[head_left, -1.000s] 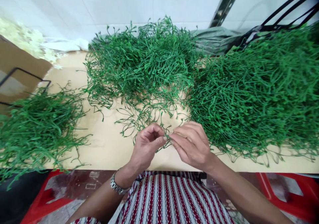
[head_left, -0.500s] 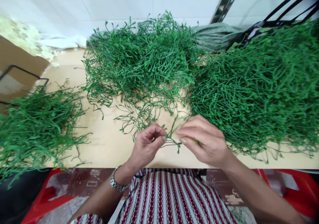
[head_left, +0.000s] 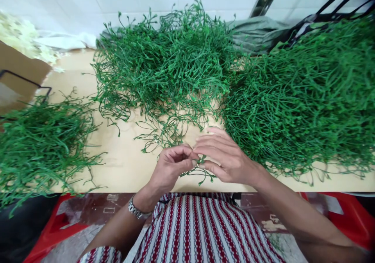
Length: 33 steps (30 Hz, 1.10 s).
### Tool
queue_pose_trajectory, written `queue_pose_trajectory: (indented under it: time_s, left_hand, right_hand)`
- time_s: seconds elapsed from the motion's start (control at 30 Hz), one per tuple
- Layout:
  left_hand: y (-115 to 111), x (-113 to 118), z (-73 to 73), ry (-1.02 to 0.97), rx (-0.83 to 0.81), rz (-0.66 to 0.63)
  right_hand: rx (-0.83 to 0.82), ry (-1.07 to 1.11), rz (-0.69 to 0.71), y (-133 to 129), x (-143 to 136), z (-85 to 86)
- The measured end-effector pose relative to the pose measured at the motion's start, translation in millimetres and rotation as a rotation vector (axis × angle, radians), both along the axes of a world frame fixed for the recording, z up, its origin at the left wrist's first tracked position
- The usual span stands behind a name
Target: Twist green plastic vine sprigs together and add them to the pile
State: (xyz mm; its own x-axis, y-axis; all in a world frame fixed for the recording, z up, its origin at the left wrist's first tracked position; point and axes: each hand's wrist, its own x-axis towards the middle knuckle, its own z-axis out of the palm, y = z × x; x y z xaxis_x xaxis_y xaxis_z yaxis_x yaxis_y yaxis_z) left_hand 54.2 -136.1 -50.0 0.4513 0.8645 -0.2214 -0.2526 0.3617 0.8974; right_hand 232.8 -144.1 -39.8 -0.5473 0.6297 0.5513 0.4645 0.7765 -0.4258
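The left hand (head_left: 171, 166) pinches thin, wiry green stems (head_left: 205, 172) beside the right hand (head_left: 227, 157), its fingers parted. Three tangled green heaps (head_left: 170, 64) lie nearby.

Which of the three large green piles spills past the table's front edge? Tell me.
The left pile, beside the brown cardboard: its stems hang past the table. The middle pile and right pile stop short of its front edge.

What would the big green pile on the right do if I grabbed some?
The big green pile would probably lift in tangled clumps, because its stems cross each other. A handful may feel bendy, since the stems are thin and curved. It's likely light for its size, as it looks loosely heaped.
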Motion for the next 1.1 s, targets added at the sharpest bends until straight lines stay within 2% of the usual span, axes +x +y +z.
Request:
queue_pose_trajectory:
  time_s: [0.17, 0.43, 0.57, 0.87, 0.97, 1.1]
  left_hand:
    - [-0.6, 2.7, 7.1, 0.097, 0.093, 0.003]
    - [-5.9, 6.9, 13.6, 0.461, 0.389, -0.042]
    - [-4.3, 9.5, 12.3, 0.606, 0.573, -0.092]
    - [-4.6, 7.6, 11.4, 0.551, 0.728, -0.147]
    - [-5.3, 3.3, 17.5, 0.616, 0.813, -0.233]
    - [-4.6, -3.2, 29.8, 0.782, 1.002, -0.421]
  right_hand:
    - [-0.271, 0.169, -0.054, -8.0, -4.3, -6.7]
    - [-0.383, 0.186, -0.161, -15.3, -4.0, -4.5]
    - [-0.390, 0.152, -0.191, -17.8, -5.0, -4.9]
    - [-0.403, -0.024, -0.166, -23.2, -4.2, -7.5]
    - [-0.380, -0.106, -0.160, -24.2, -2.7, -2.5]
    - [-0.283, -0.359, -0.097, -24.2, 2.0, 13.7]
